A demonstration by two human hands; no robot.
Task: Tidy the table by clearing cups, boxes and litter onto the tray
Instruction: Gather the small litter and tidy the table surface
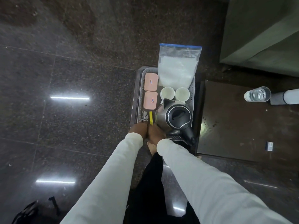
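A perforated metal tray (139,94) hangs above the dark floor, and both hands grip its near edge. My left hand (138,129) and my right hand (156,131) sit close together at that edge, fingers hidden under the rim. On the tray lie two pink boxes (151,81) (150,100), two white cups (168,93) (182,94), a steel kettle with a black lid (175,118), a zip bag of white powder (178,68), a yellow strip (151,118) and crumpled litter (144,117).
A dark brown table (234,120) stands to the right with a glass of water (257,94) and a small blue-white packet (269,145) on it. A green cabinet (262,34) is at the top right. A black bag (29,212) lies on the floor at the bottom left.
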